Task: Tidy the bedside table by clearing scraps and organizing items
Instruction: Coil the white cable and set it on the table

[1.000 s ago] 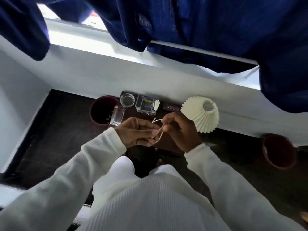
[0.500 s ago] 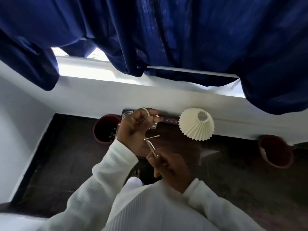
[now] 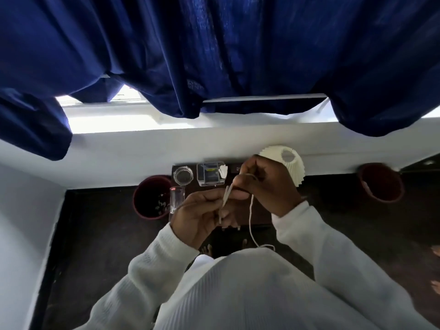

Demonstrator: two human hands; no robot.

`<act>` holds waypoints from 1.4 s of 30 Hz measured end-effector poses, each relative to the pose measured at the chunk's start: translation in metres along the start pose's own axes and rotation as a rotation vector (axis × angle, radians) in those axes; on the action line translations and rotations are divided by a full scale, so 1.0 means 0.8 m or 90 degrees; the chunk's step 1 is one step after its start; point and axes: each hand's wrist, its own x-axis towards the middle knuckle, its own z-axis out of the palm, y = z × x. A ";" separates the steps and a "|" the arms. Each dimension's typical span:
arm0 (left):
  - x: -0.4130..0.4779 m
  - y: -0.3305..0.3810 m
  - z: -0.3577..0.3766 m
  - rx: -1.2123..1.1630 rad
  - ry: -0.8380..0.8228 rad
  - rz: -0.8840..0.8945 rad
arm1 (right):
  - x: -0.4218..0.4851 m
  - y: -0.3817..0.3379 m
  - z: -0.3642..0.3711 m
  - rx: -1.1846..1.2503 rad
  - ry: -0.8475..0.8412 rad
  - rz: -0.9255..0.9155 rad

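Note:
A thin white cord point(image 3: 250, 217) runs between both hands above the dark bedside table point(image 3: 257, 220). My left hand point(image 3: 200, 213) pinches folded loops of the cord at about the table's middle. My right hand point(image 3: 266, 184) is raised just beyond it and grips the cord's upper turn; a loose length hangs down from it toward my chest. On the table's far side stand a round glass dish point(image 3: 182, 175), a clear plastic box point(image 3: 210, 174) with a white folded scrap point(image 3: 223, 170) beside it, and a tall clear glass point(image 3: 177, 202).
A pleated cream lampshade point(image 3: 289, 165) stands at the table's far right, partly behind my right hand. A dark red bin point(image 3: 150, 198) holding scraps sits on the floor to the left, another red pot point(image 3: 381, 182) far right. Blue curtains point(image 3: 214, 55) hang overhead above a white sill.
My right hand has risen from low near my chest to above and beyond the left hand, carrying the cord. The left hand has dropped toward the table's middle. The camera tilted upward.

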 end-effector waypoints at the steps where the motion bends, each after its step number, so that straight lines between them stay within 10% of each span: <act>1: -0.002 0.008 -0.001 -0.015 -0.018 0.001 | 0.002 0.008 0.012 0.063 -0.017 0.029; 4: -0.008 0.029 0.001 -0.053 -0.004 -0.009 | -0.010 0.034 0.054 0.191 -0.035 0.124; 10: 0.012 0.050 -0.005 -0.012 0.112 0.120 | -0.067 0.053 0.096 -0.031 -0.273 0.170; 15: 0.032 0.017 -0.016 0.450 0.282 0.209 | -0.071 0.017 0.056 -0.241 -0.297 0.024; 19: 0.024 -0.007 -0.013 0.804 0.202 0.276 | -0.045 -0.028 0.004 -0.236 -0.213 -0.060; 25: 0.018 -0.006 0.030 0.159 0.113 0.036 | 0.009 -0.020 -0.040 -0.102 -0.040 0.005; 33: 0.048 0.016 0.069 0.037 0.102 0.163 | -0.043 0.032 0.016 0.112 -0.188 0.203; 37: 0.062 0.008 0.058 0.445 0.246 0.288 | -0.071 0.036 0.007 -0.178 -0.332 0.066; 42: 0.061 -0.006 0.036 0.861 0.219 0.314 | -0.059 0.005 -0.040 -0.223 -0.198 -0.090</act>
